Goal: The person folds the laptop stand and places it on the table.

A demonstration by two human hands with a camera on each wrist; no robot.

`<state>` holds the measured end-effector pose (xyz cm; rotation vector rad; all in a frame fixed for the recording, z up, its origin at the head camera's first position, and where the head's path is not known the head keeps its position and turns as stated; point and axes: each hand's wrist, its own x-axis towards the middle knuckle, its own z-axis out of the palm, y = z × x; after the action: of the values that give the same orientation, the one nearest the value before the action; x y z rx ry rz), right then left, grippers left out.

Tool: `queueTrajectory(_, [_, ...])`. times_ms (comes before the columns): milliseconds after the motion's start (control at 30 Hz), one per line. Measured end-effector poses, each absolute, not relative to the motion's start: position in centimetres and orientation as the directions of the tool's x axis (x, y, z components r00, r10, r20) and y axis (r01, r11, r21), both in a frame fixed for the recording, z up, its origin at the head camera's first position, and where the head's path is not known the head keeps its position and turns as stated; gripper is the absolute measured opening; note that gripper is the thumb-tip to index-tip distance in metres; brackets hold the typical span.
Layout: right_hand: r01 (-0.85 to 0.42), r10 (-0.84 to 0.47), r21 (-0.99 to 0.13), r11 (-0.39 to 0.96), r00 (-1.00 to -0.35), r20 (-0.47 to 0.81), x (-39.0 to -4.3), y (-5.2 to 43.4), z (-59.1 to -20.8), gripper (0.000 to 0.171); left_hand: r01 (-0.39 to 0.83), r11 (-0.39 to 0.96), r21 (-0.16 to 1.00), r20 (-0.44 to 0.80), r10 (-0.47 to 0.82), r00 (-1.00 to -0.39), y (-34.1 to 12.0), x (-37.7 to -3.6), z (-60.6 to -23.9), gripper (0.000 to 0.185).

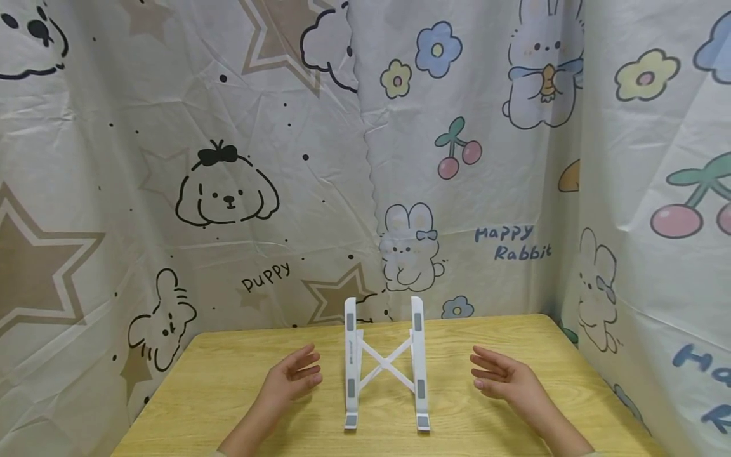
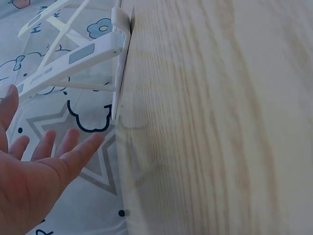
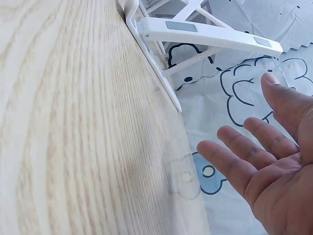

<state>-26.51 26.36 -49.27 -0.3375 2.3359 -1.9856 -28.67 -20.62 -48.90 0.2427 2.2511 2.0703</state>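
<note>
A white folding laptop stand (image 1: 421, 355) stands unfolded on the table, with grey pads on its two sloping arms and an X-shaped brace between them. To its left is my left hand (image 1: 294, 374), apart from the stand, fingers loosely extended and holding nothing. My right hand (image 1: 502, 374) is on the other side, farther from the stand, its palm turned inward and its fingers spread. In the left wrist view the stand (image 2: 73, 61) rises beyond the left fingertips. The right wrist view has the stand (image 3: 210, 35) above the right hand (image 3: 274, 171).
The yellow wood-grain table (image 1: 228, 381) has rounded back corners. Behind it and at both sides hang pale curtains (image 1: 320, 190) printed with puppies, rabbits, stars, flowers and cherries, close to the table's edges.
</note>
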Motion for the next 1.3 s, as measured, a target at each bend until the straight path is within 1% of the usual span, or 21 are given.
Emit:
queueTrajectory(233, [-0.108,-0.177,-0.982,0.156,-0.981,0.08,-26.8,25.6,-49.5,0.07,0.04,0.075,0.996,0.027,0.162,-0.986,-20.5,-29.0,-48.7,0.064])
queueTrajectory(533, [-0.061,-0.166,-0.987,0.149,-0.985,0.036,-27.4,23.7,-49.6,0.065,0.024,0.061,0.998,0.014,0.157,-0.988,-19.5,-29.7,-49.1,0.064])
queueTrajectory(800, [-0.062,-0.176,-0.988,0.145,-0.984,0.036,-28.2,21.9,-49.4,0.066,0.021,0.067,0.998,0.008,0.184,-0.983,-18.5,-30.3,-49.3,0.061])
queueTrajectory(1033, [-0.069,-0.206,-0.989,0.13,-0.978,0.041,-28.8,20.5,-49.6,0.063,0.018,0.064,0.998,0.003,0.217,-0.976,-17.8,-30.7,-49.5,0.07])
queueTrajectory(1300, [-0.037,-0.228,-0.994,0.099,-0.974,0.014,-29.4,19.5,-50.1,0.061,-0.006,0.035,0.999,-0.014,0.231,-0.973,-17.0,-31.0,-49.8,0.063])
